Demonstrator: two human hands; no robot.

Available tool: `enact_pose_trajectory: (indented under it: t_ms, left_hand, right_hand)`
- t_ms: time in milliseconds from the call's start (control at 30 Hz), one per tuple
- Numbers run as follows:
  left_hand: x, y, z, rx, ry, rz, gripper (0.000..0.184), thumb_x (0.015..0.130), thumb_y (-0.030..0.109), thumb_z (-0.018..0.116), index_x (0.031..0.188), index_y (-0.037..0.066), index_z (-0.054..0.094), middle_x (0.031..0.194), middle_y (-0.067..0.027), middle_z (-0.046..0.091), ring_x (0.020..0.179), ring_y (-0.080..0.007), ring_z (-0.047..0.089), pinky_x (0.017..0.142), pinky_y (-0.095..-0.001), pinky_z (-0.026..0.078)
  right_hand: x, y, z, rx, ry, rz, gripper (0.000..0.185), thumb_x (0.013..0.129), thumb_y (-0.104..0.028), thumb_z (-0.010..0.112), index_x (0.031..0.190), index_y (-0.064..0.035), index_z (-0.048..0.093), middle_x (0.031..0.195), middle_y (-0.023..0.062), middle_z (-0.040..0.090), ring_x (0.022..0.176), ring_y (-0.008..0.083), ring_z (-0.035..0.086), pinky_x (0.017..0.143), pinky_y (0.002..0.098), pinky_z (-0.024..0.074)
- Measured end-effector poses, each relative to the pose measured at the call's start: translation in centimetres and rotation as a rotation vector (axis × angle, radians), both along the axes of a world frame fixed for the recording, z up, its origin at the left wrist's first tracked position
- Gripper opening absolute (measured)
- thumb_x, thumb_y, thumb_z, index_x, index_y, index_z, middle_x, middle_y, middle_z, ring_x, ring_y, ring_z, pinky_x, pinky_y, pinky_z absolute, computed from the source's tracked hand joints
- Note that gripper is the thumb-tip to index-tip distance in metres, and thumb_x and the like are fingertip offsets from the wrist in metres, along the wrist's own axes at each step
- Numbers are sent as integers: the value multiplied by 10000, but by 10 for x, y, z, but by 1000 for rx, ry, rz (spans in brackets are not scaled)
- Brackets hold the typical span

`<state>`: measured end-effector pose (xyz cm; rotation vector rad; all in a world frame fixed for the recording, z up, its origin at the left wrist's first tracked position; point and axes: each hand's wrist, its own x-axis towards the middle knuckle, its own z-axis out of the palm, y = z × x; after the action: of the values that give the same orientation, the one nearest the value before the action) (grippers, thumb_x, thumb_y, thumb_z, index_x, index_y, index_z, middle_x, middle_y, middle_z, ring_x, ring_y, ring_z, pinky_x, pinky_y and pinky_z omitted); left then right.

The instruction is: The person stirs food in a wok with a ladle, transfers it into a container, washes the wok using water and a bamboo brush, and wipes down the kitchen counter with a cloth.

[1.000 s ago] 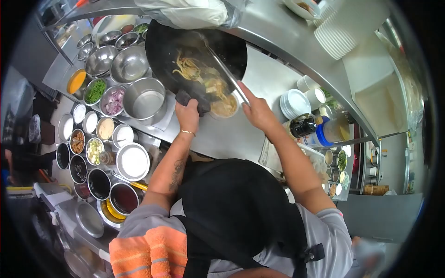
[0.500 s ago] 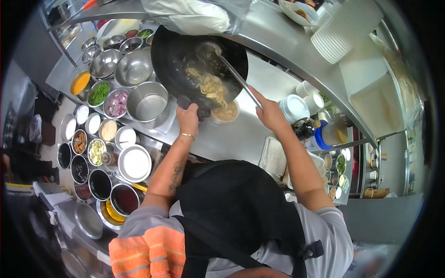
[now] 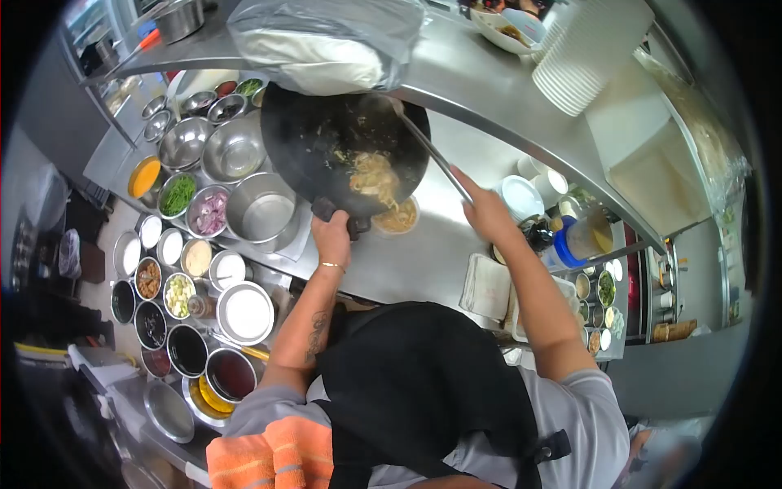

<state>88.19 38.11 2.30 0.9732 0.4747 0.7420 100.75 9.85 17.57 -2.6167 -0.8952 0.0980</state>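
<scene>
My left hand (image 3: pixel 331 236) is closed around the dark cloth (image 3: pixel 323 209) at the near rim of a black wok (image 3: pixel 305 155), which is tilted toward me. Noodles (image 3: pixel 375 179) lie low in the wok by its rim. Just under that rim stands a round container (image 3: pixel 397 218) with noodles in it, partly covered by the wok. My right hand (image 3: pixel 489 213) grips the handle of a long metal ladle (image 3: pixel 436 155); its head is inside the wok near the far side, blurred by steam.
Metal bowls (image 3: pixel 265 210) and several ingredient pots (image 3: pixel 244 312) crowd the left. A steel shelf (image 3: pixel 489 106) with a plastic bag (image 3: pixel 326 49) overhangs the wok. At right are white bowls (image 3: pixel 520 198), a blue-lidded container (image 3: pixel 570 242) and folded cloths (image 3: pixel 485 287).
My right hand has moved right and lower, and the ladle's head is nearer the wok's far right rim. The noodles sit lower in the wok. The view has shifted, showing more of the shelf.
</scene>
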Motion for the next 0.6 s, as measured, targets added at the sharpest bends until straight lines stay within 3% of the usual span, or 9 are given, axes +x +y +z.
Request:
enact_pose_trajectory:
  t_ms: [67, 133, 200, 267, 300, 433, 567, 600]
  left_hand:
    - [-8, -1, 12, -10, 24, -50, 110, 855, 40, 600, 944, 89, 558, 749, -48, 601, 549, -185, 618, 423, -320, 436]
    - [-3, -3, 9, -9, 23, -40, 111, 853, 38, 600, 941, 91, 557, 753, -47, 599, 547, -186, 615, 425, -325, 440]
    - [2, -1, 5, -21, 23, -15, 112, 851, 36, 599, 937, 93, 555, 757, -45, 596, 546, -187, 611, 427, -331, 443]
    - [3, 3, 1, -36, 21, -44, 125, 850, 36, 602, 955, 87, 558, 769, -48, 598, 554, -192, 618, 434, -331, 455]
    - [3, 5, 1, -48, 23, -27, 125, 850, 36, 602, 955, 87, 558, 769, -48, 598, 554, -192, 618, 434, -331, 455]
    - [-4, 6, -7, -62, 95, -7, 151, 849, 25, 600, 987, 73, 565, 776, -48, 597, 567, -194, 619, 466, -331, 482]
    - [-11, 1, 0, -91, 16, -24, 165, 849, 3, 594, 1001, 62, 569, 792, -57, 606, 597, -197, 622, 519, -330, 511]
    - [-14, -1, 2, -85, 15, -37, 165, 849, 3, 594, 1001, 62, 569, 792, -57, 606, 597, -197, 622, 519, -330, 511]
  right_hand:
    - [8, 26, -18, 101, 29, -17, 827, 930, -42, 611, 1666, -323, 361, 1040, 338, 718, 967, 500, 713, 853, 544, 559]
    - [7, 39, -44, 220, 68, -26, 843, 925, -48, 602, 1676, -314, 329, 887, 315, 704, 855, 500, 705, 799, 565, 554]
    - [-34, 18, -70, 127, 140, -41, 857, 922, -57, 603, 1677, -356, 328, 941, 301, 712, 847, 484, 704, 838, 556, 553]
    - [-76, -32, -102, 121, -70, 120, 862, 916, -52, 608, 1674, -363, 339, 1006, 280, 718, 848, 472, 709, 849, 553, 555]
    - [-95, -59, -102, -2, -53, 87, 860, 913, -50, 616, 1671, -355, 348, 1025, 274, 718, 858, 476, 708, 837, 552, 559]
    - [-80, -100, -47, -270, -91, 12, 845, 916, -58, 641, 1658, -360, 372, 1044, 260, 730, 880, 496, 704, 827, 558, 566]
    - [-26, -58, -11, 5, -148, 74, 844, 913, -65, 665, 1648, -373, 386, 1013, 271, 734, 887, 499, 704, 828, 567, 564]
    - [-16, -39, -10, 18, 5, -28, 824, 918, -43, 658, 1644, -340, 404, 1069, 262, 735, 942, 489, 704, 878, 548, 560]
